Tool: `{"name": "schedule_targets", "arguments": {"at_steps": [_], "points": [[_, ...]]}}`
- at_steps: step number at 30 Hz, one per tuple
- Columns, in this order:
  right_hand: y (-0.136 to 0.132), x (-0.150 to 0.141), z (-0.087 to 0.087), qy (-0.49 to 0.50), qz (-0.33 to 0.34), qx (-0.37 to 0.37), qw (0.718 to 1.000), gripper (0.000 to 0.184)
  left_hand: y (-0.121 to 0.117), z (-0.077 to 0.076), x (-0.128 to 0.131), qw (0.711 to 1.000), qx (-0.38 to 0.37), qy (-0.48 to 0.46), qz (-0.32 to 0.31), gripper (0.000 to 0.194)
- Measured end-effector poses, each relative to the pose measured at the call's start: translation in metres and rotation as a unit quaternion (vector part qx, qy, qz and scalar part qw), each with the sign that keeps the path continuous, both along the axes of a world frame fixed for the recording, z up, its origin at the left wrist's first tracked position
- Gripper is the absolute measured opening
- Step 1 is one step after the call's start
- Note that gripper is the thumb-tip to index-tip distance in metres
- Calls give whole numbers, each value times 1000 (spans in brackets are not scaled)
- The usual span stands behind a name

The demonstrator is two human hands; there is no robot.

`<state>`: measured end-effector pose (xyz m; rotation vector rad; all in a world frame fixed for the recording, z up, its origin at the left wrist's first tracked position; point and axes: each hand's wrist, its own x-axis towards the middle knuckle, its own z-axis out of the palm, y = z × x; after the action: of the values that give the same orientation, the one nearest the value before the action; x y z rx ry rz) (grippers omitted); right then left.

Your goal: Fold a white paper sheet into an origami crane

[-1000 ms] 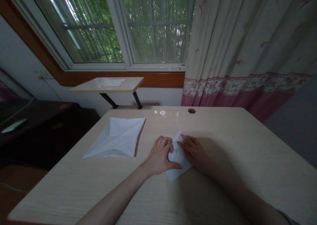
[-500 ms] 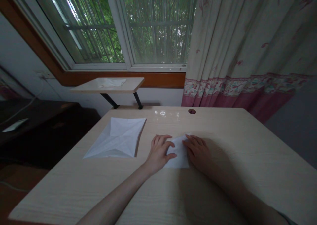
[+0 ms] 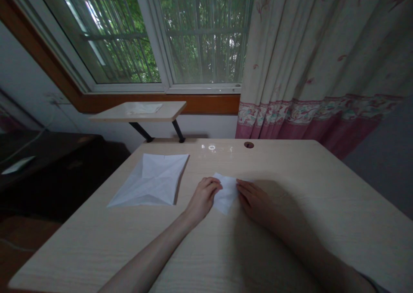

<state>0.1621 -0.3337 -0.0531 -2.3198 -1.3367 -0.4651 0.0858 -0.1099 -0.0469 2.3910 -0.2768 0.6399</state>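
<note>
Hands met small folded paper [image 3: 227, 194] at frame centre: left hand [image 3: 201, 198], fingers curled, apparently pinched its left edge; right hand [image 3: 256, 201] lay with fingers together at right edge, grip impossible to tell. Step, as judged: handling and aligning folded layers; next move seemed to call for steady, even fingertip pressure. Desk [image 3: 322, 189], lower frame: pale, smooth, wood-grained. Larger sheet [image 3: 158, 177], left of centre: white, creased, four-cornered, apart from hands. Small folded paper: white, angular, pointed toward bottom of frame.
</note>
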Motion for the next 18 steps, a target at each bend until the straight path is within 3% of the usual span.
{"name": "schedule_targets", "arguments": {"at_steps": [9, 18], "points": [[-4, -6, -1, -7, 7, -38, 999, 43, -2, 3, -3, 999, 4, 25, -26, 31], [-1, -9, 6, -1, -10, -27, 1000, 39, -9, 15, -9, 996, -4, 85, -34, 24]]}}
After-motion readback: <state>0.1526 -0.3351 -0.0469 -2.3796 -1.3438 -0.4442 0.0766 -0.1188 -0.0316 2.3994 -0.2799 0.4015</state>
